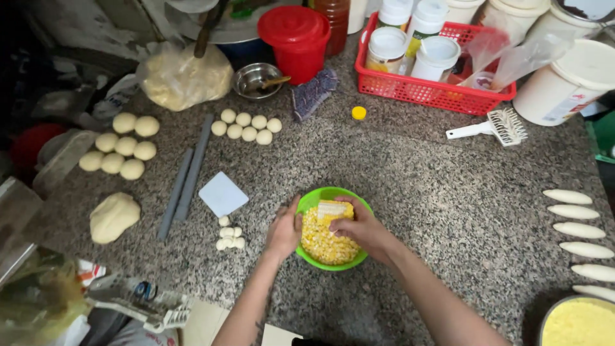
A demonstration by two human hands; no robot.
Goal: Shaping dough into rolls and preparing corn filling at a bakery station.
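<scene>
A green bowl (312,200) filled with yellow corn kernels (323,242) is seen near the front edge of the speckled granite worktop (435,192). The bowl's left rim is clasped by the left hand (284,230), its grip curled against the side with the thumb at the edge. A piece of corn cob (334,209) is pinched over the kernels by the right hand (362,229), its fingers closed around it. Just left of the bowl, small dough pieces (229,236) and a white square scraper (223,193) are laid, with two grey rods (186,179) beyond them. Round dough balls (246,125) are grouped farther back, and long shaped dough pieces (576,230) are lined up at the right edge. A red basket (435,93) of jars is set at the back.
</scene>
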